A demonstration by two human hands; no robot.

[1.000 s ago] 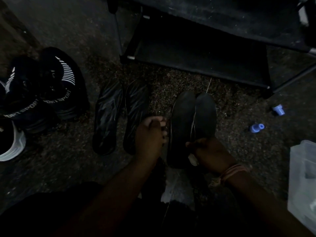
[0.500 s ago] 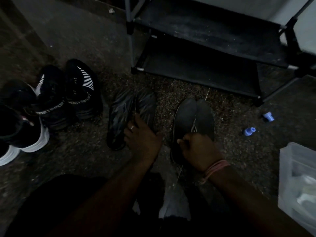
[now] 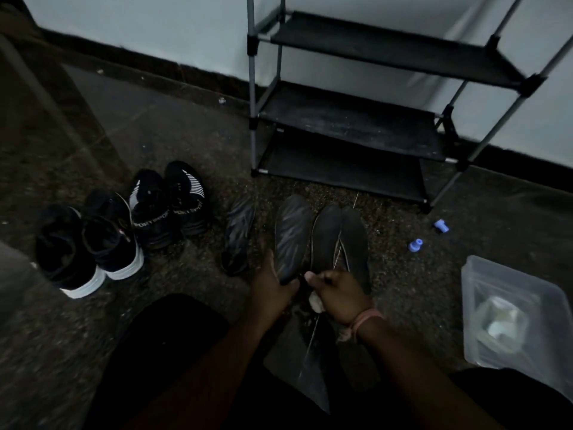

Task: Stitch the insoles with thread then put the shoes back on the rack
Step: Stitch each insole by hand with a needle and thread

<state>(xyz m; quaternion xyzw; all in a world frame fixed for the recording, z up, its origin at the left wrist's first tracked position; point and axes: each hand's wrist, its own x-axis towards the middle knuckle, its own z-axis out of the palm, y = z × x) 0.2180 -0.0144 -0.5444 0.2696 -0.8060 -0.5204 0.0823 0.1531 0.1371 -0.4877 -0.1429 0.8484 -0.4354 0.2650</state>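
Note:
Two dark plain insoles (image 3: 341,240) lie side by side on the floor with pale thread running between them. My right hand (image 3: 336,293) grips their near ends, and thread trails down toward my lap. My left hand (image 3: 273,285) holds the heel end of a ribbed dark insole (image 3: 293,234) just left of the pair. A second ribbed insole (image 3: 237,234) lies apart further left. Two pairs of black sneakers (image 3: 167,206) (image 3: 83,246) stand at the left. The black shoe rack (image 3: 356,119) stands against the wall ahead, its shelves bare.
A clear plastic container (image 3: 511,315) with pale contents sits on the floor at the right. Two small blue thread spools (image 3: 415,245) (image 3: 441,225) lie near the rack's right foot. My dark-clothed legs fill the bottom of the view.
My head has tilted up, so the rack and wall show. My left hand took hold of the ribbed insole and moved it right, beside the stitched pair. My right hand stays on the pair.

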